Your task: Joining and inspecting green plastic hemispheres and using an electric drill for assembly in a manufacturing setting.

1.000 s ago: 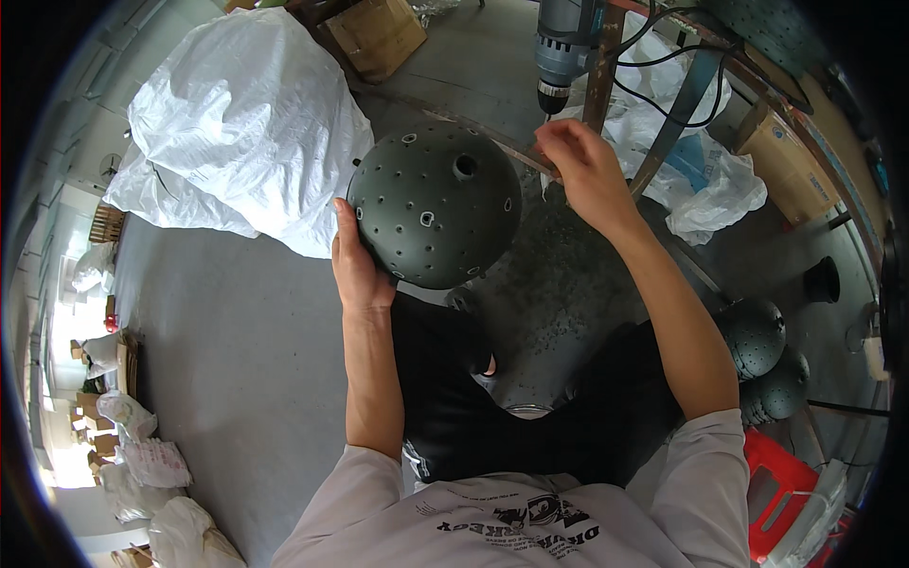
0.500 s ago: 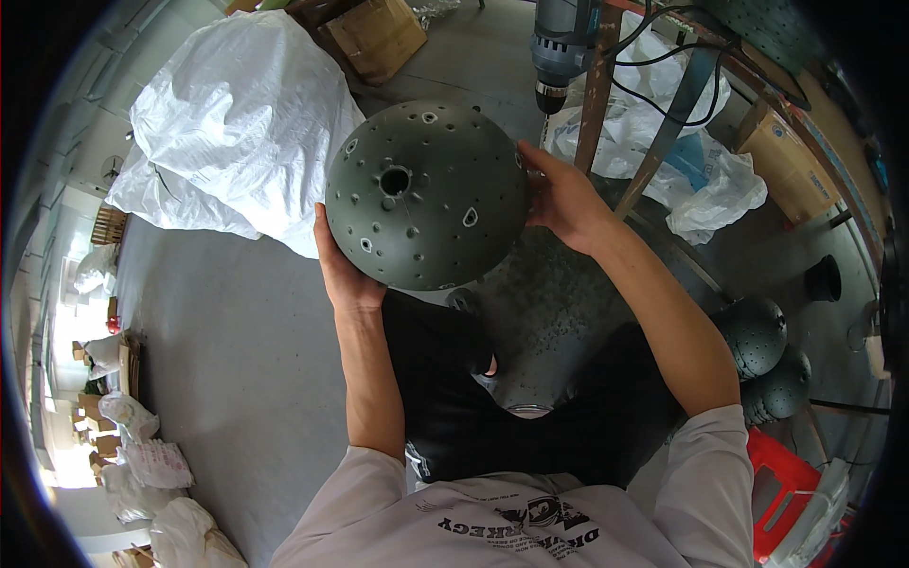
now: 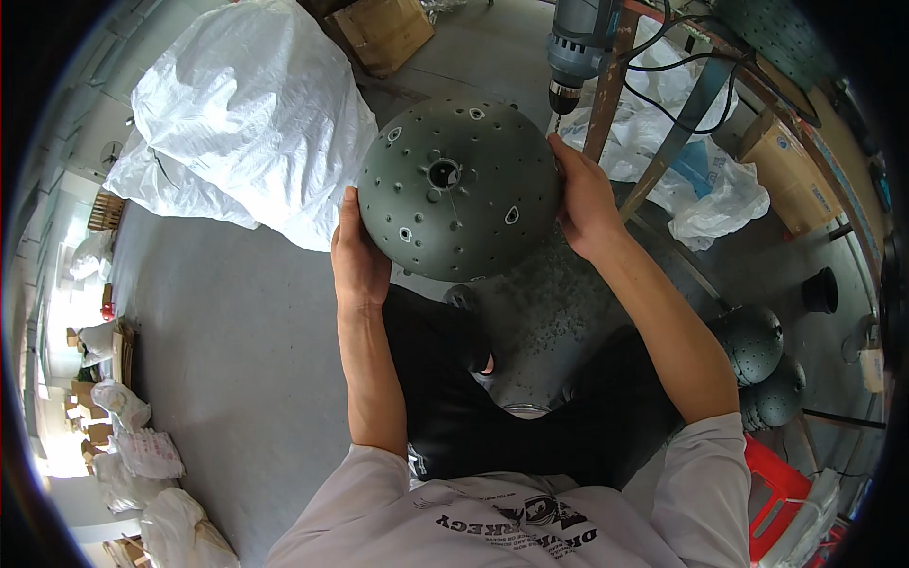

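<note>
Between my two hands I hold a dark green dome (image 3: pixel 464 213), round and dotted with many small holes, some ringed in white. A larger round hole opens near its top. My left hand (image 3: pixel 362 251) grips the left rim, with the thumb up along the side. On the opposite rim my right hand (image 3: pixel 587 199) is closed, its fingers partly hidden behind the dome. Just beyond my right hand, a grey power drill (image 3: pixel 578 47) points downward with a bit in its chuck, beside a rusty metal frame leg.
Large white sacks (image 3: pixel 251 114) stand at the left, near a cardboard box (image 3: pixel 383 33). Black cable (image 3: pixel 686 66) loops along the metal frame. More dotted domes (image 3: pixel 748 343) lie at the right, by a red stool (image 3: pixel 776 488) and a black pot (image 3: pixel 820 290). Dark shavings (image 3: pixel 559 303) litter the floor.
Both hands have carried the dome to the right, closer to the drill. It is still held between them, and its large hole has shifted right too.
</note>
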`<action>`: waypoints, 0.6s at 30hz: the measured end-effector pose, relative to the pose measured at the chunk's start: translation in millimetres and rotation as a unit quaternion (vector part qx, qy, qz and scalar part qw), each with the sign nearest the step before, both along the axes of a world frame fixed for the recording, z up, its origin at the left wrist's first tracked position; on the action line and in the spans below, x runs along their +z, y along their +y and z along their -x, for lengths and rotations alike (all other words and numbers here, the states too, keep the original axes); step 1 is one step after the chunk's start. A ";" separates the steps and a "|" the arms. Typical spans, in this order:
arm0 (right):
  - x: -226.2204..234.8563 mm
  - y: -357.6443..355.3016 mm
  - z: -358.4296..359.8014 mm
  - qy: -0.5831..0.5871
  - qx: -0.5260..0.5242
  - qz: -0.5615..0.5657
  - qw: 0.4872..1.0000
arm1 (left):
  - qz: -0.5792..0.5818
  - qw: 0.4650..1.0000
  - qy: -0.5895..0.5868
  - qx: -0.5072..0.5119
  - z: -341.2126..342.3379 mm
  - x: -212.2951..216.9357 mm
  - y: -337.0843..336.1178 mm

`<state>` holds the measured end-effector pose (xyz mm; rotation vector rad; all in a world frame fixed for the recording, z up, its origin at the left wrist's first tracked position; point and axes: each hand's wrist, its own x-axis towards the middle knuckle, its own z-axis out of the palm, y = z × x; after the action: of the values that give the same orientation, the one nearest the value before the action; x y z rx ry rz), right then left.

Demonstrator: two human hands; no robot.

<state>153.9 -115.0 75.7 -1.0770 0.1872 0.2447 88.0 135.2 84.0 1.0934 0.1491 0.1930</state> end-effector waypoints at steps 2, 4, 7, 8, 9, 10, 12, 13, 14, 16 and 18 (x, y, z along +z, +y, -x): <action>2.2 1.9 1.0 -0.005 -0.008 -0.003 1.000 | -0.004 1.000 -0.008 0.001 0.8 0.0 1.4; 3.0 3.3 1.7 -0.011 -0.015 -0.007 1.000 | 0.000 1.000 -0.011 0.007 2.7 -0.1 5.4; -1.0 0.5 -0.9 -0.023 -0.039 -0.040 0.998 | -0.051 0.996 -0.031 0.060 1.0 -5.9 0.9; -1.7 0.2 -0.9 -0.032 -0.045 -0.033 0.998 | -0.051 0.996 -0.031 0.061 2.3 -5.2 0.5; -2.3 0.1 -0.9 -0.040 -0.052 -0.026 0.998 | -0.068 0.995 -0.070 0.024 3.5 -4.2 0.1; -2.9 0.5 -0.7 -0.040 -0.051 -0.027 0.998 | -0.084 0.990 -0.108 -0.013 4.7 -3.4 -0.6; -2.3 2.9 -0.8 -0.020 -0.074 -0.033 0.997 | -0.091 0.986 -0.137 -0.017 6.8 -1.3 -6.7; -1.5 3.2 -0.2 -0.020 -0.073 -0.033 0.997 | -0.097 0.981 -0.164 -0.022 7.7 -1.0 -8.8; 1.6 2.6 0.6 -0.017 -0.076 -0.039 0.996 | -0.097 0.981 -0.165 -0.021 7.0 -2.3 -8.9; 2.1 1.3 -1.1 -0.015 -0.079 -0.045 0.996 | -0.161 0.965 -0.205 -0.039 5.6 -6.4 -7.8; -2.6 -7.3 -5.9 -0.013 -0.088 -0.014 0.996 | -0.188 0.967 -0.162 -0.051 7.0 -3.2 -11.2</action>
<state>159.8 -122.4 73.0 -1.0290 0.2526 0.0753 81.0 123.9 80.8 1.4261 -0.2475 0.3135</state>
